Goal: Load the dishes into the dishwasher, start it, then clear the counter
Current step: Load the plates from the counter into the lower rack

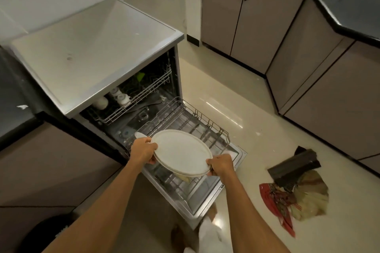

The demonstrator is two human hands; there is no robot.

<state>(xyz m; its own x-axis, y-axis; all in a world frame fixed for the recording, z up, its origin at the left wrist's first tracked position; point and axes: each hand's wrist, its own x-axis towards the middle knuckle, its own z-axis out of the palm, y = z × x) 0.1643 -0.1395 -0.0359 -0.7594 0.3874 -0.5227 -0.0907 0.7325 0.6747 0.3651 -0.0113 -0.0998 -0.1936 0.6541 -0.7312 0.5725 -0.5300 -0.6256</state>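
White, matt and round, the plate point(182, 153) is held face up just above the lower rack point(207, 127) at the centre of the view. A second rim shows directly under it, so it appears to be a stack of two. Its foreshortened oval runs from 10 o'clock to 4 o'clock, near level.

The left hand point(144, 151) clasps the rim at the plate's 9 o'clock, thumb on top and fingers curled beneath, with the bare forearm reaching in from 7 o'clock. The right hand point(221, 164) clasps the rim at 4 o'clock in the same manner, its forearm entering from 5 o'clock.

The lower rack is grey wire, pulled out over the lowered door point(205, 199) of the dishwasher point(176, 72). At 11 o'clock the upper rack point(144, 96), also wire, sits partly drawn out and carries pale upturned cups point(121, 98). Above it lies a brushed steel top point(92, 51).

At 3 o'clock, well apart on the glossy cream floor point(236, 92), a black dustpan point(294, 166) lies against crumpled red and tan wrapping point(304, 197)
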